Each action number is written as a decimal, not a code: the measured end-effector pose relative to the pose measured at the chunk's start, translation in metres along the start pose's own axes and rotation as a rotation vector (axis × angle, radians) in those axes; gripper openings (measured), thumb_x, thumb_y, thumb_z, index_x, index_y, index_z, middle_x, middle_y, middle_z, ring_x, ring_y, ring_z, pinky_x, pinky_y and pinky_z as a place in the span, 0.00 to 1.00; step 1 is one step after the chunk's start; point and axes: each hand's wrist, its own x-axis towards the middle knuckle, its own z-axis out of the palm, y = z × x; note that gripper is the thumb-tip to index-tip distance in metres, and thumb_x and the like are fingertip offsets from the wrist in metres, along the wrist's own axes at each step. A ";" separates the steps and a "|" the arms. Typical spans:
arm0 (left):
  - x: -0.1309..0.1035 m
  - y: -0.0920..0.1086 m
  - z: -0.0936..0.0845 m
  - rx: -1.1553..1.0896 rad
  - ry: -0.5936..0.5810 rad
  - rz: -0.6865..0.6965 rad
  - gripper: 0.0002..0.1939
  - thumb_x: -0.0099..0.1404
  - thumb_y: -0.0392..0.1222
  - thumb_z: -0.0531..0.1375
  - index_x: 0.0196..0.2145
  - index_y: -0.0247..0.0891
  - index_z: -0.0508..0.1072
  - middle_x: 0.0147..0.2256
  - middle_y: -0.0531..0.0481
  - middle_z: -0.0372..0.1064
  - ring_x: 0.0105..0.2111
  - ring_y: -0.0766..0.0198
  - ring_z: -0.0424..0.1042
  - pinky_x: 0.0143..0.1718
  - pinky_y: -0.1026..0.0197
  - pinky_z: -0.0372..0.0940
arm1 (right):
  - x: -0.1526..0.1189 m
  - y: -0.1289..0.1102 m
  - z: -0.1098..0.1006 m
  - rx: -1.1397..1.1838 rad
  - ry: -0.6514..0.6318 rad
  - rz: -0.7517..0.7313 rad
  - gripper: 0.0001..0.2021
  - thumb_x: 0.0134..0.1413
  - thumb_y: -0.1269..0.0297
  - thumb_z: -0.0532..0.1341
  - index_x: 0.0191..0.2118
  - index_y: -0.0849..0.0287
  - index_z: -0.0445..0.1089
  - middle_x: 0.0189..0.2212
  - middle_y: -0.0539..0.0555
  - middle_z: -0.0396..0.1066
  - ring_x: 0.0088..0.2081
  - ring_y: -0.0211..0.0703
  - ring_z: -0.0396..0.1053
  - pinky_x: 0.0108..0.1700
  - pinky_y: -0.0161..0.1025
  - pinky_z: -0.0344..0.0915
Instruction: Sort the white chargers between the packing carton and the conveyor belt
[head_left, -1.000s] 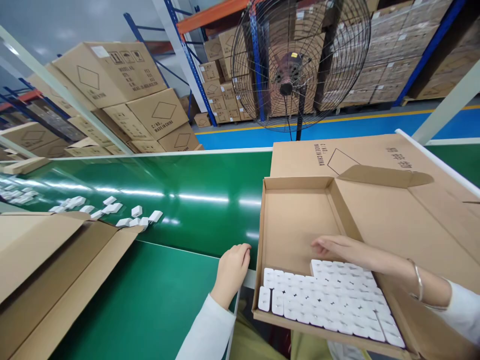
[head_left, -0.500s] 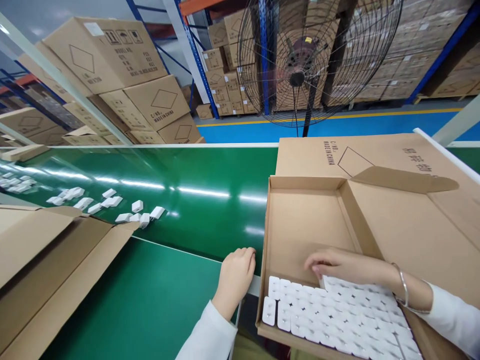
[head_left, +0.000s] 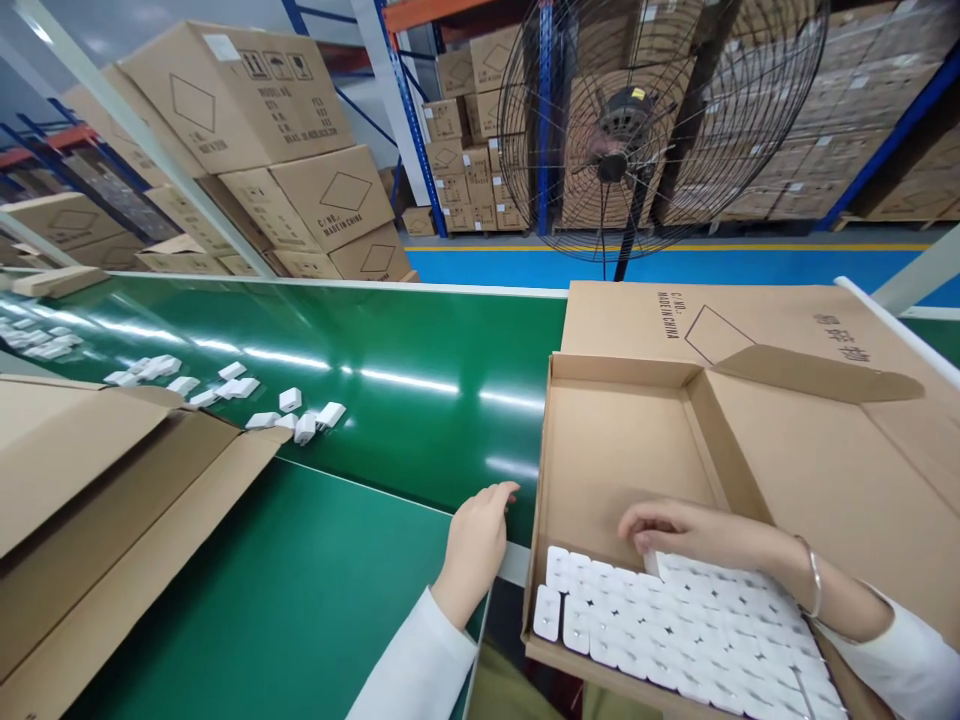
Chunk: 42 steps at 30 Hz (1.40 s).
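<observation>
Rows of small white pieces [head_left: 697,630] stand packed in the near part of an open cardboard box [head_left: 622,440]. Over the far edge of these rows is my right hand [head_left: 667,528], its fingers curled down beside a white piece; whether they grip it is hidden. To the left of the box, my left hand [head_left: 480,535] is at the near edge of the green conveyor belt [head_left: 420,430], with its fingers bent together; what is under them, if anything, does not show. More white pieces [head_left: 304,425] lie scattered on the belt's left side.
A cardboard box with raised flaps [head_left: 135,500] stands at the left, over a green surface [head_left: 300,590]. Behind the open box lies a large printed carton [head_left: 750,320]. Beyond the belt are a wire-caged fan [head_left: 615,160] and stacked cartons [head_left: 247,110].
The whole view has shifted slightly, so most things appear further right. Both hands keep nearly the same places by the box and belt edge.
</observation>
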 end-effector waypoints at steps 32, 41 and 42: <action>-0.052 0.081 -0.037 0.501 0.068 0.283 0.07 0.58 0.44 0.62 0.28 0.38 0.71 0.33 0.47 0.64 0.39 0.54 0.64 0.45 0.45 0.63 | 0.001 0.001 0.001 0.001 0.012 0.007 0.18 0.60 0.48 0.50 0.40 0.55 0.69 0.36 0.53 0.71 0.40 0.46 0.68 0.42 0.40 0.64; -0.054 0.097 -0.019 0.726 0.031 0.204 0.08 0.59 0.42 0.61 0.25 0.38 0.75 0.30 0.44 0.62 0.39 0.52 0.59 0.47 0.44 0.58 | 0.000 0.000 0.002 0.017 0.015 -0.006 0.16 0.60 0.50 0.51 0.39 0.55 0.69 0.35 0.52 0.70 0.38 0.46 0.67 0.41 0.41 0.63; -0.054 0.097 -0.018 0.743 0.031 0.187 0.07 0.59 0.42 0.61 0.26 0.38 0.75 0.31 0.44 0.63 0.40 0.51 0.59 0.47 0.44 0.57 | 0.000 0.001 0.002 0.017 0.015 -0.007 0.16 0.60 0.50 0.51 0.39 0.54 0.69 0.35 0.52 0.70 0.39 0.46 0.67 0.41 0.41 0.63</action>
